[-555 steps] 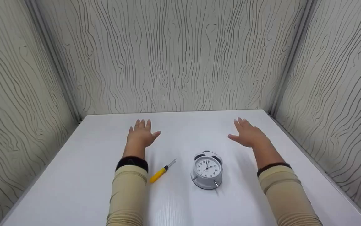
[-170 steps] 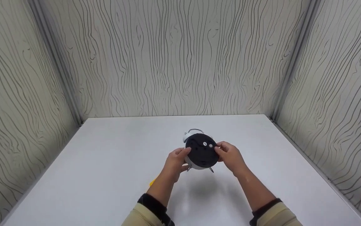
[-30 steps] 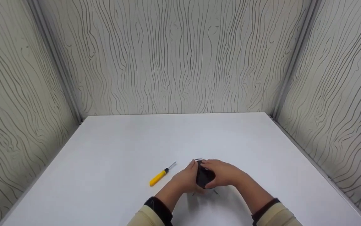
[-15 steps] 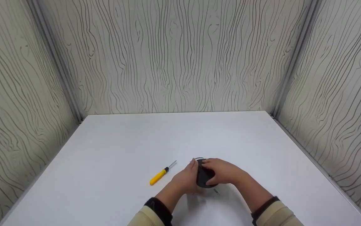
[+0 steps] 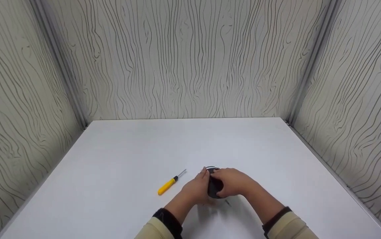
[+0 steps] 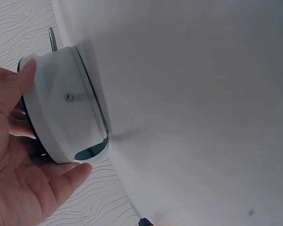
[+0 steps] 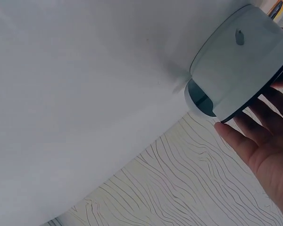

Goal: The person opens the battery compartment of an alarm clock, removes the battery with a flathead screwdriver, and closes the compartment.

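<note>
A white twin-bell alarm clock (image 6: pixel 61 101) is face down at the white table, its black back (image 5: pixel 214 189) turned up towards the head view. My left hand (image 5: pixel 197 189) holds its left side, with thumb and fingers around the rim in the left wrist view. My right hand (image 5: pixel 235 182) lies over the back, fingers and thumb bent at its edge; its palm hides part of the back. In the right wrist view, the clock's side and a bell (image 7: pixel 198 99) show beside the fingers. One metal leg (image 5: pixel 228 202) sticks out towards me.
A screwdriver (image 5: pixel 167 186) with a yellow handle lies on the white table (image 5: pixel 117 159), left of the clock. Wood-grain panels (image 5: pixel 190 59) stand behind the table and along both sides.
Earlier the clock stood face up with both hands apart, then was held up with its back showing. Now it is lower, face down. Over the last second the right hand shifts only slightly.
</note>
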Tool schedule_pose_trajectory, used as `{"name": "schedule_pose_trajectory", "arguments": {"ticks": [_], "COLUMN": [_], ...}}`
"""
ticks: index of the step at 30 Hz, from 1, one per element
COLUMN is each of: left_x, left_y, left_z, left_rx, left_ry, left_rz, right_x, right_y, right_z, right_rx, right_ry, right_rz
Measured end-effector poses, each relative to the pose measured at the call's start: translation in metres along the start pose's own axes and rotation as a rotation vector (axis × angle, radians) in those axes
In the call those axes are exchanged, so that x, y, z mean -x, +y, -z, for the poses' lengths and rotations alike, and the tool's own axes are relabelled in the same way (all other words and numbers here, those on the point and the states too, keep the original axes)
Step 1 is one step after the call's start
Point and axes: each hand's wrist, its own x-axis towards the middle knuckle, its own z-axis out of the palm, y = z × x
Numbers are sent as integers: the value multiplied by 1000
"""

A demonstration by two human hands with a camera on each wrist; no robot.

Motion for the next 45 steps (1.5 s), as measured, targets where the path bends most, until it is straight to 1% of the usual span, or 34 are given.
{"name": "schedule_pose_trajectory", "arguments": {"ticks": [7,17,21,24,28,32,37,40,45], "left_x": [-1,-2,-2,-3,-3,-3,-3,-3,-1], "left_y": [1,2,2,2,2,3,2,1,1], "left_z": [-1,0,0,0,0,1,2,2,1], "left_rx": [23,44,15,29,47,15,3,14,33], "left_ry": [2,23,27,17,0,2,14,11,19], "left_rz": [17,36,30,36,49,38,20,23,14], "right_x": [0,-2,-2,-1,0,1,2,2,2], "right_y": [-2,-4,-4,-4,-1,2,3,2,1], "right_z": [-1,0,-1,-1,-2,-2,-2,-1,-1], "right_rx": [53,97,97,78,23,-18,-35,-29,32], "right_ry": [24,16,17,6,3,41,87,109,165], "right_rz": [25,18,32,41,65,107,154,177,194]}}
